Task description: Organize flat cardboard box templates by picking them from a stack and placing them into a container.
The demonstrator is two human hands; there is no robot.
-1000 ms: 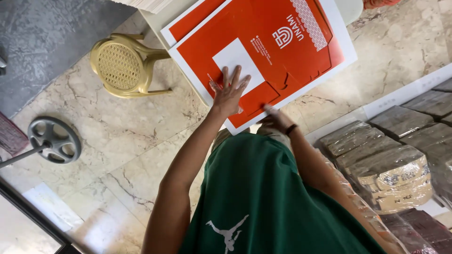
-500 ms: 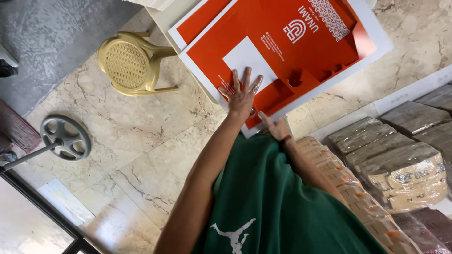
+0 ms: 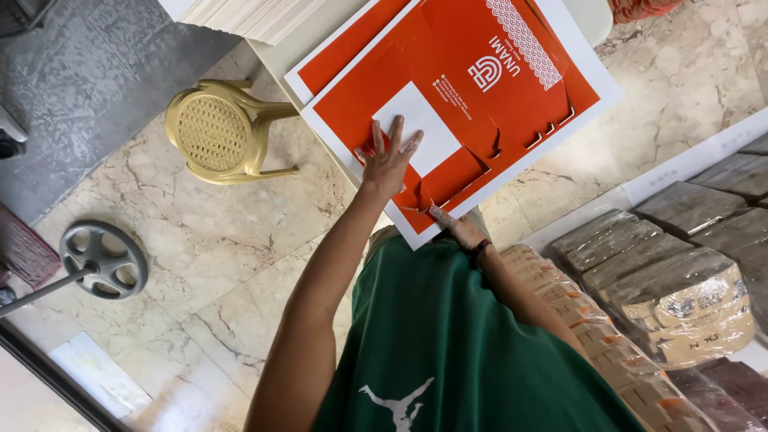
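Note:
A flat orange die-cut cardboard sheet [image 3: 480,88] with a white border and a white rectangle lies on a cream table [image 3: 280,56]. A second orange sheet [image 3: 344,56] lies under it. My left hand [image 3: 390,158] rests flat on the top sheet beside the white rectangle, fingers spread, holding nothing. My right hand [image 3: 458,228], with a dark band at the wrist, is at the sheet's near edge and its fingertips pinch a cut flap there. My green shirt [image 3: 464,352] fills the lower part of the view.
A yellow plastic chair [image 3: 220,132] stands left of the table on the marble floor. A stack of white sheets [image 3: 248,14] sits at the table's far end. Wrapped bundles [image 3: 672,288] are stacked at the right. A grey wheel-shaped stand base [image 3: 104,260] lies at the left.
My head has moved, so the table and sheets sit higher and further right in view. My left hand has slid along the sheet to the white rectangle's edge. The right hand stays at the near edge.

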